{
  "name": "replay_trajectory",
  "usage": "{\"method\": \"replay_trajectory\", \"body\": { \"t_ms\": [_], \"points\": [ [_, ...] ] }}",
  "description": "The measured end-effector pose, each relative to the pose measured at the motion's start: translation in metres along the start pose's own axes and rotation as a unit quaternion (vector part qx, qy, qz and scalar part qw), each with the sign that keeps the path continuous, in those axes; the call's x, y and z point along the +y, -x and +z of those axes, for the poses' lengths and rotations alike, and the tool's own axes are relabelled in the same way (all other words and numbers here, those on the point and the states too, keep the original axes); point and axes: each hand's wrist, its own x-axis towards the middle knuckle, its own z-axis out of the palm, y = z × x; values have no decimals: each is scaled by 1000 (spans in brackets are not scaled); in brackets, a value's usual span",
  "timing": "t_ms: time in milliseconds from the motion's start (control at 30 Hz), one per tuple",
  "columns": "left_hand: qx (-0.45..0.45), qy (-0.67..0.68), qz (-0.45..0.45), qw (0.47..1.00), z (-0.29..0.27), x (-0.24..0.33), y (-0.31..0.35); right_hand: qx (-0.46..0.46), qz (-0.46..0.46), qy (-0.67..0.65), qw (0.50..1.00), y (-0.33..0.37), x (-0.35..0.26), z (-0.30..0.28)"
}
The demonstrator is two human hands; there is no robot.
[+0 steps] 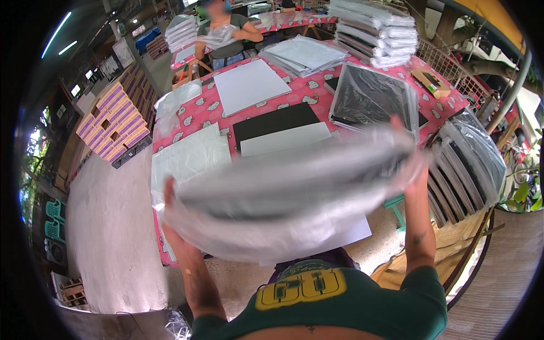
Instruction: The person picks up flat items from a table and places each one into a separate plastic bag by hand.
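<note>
Over a pink bench, left hand and right hand are clasping clear plastic by both ends, seemingly for balance.

the bench wears a pink patterned cover. along its left side lie clear plastic sleeves and, farther off, a crumpled plastic bundle. a white board lies flat near the middle; nearer is a black sheet, partly overlapped by a white sheet. rightward sit a plastic-wrapped dark pack, a pale plastic-covered pile, a tall wrapped stack and a small brown box.
</note>
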Motion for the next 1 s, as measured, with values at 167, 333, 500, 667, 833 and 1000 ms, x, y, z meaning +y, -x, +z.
{"method": "replay_trajectory", "body": {
  "t_ms": [167,333,500,667,833,1000],
  "points": [
    [1,325,10,946,69,22,-158,70,-64,-45,994,-124,-24,-36],
    [-19,301,-41,953,35,-82,-239,138,-1,20,990,-179,15,-110],
    [75,173,38,981,34,-98,-231,182,-34,2,983,-185,39,-111],
    [119,177,9,977,57,-34,-205,211,-91,44,972,-165,26,-55],
    [51,322,-116,938,64,-34,-184,251,-55,7,966,-140,46,-68],
    [-54,516,-33,854,9,-51,-186,198,-43,-56,978,-136,62,-83]
  ]
}}
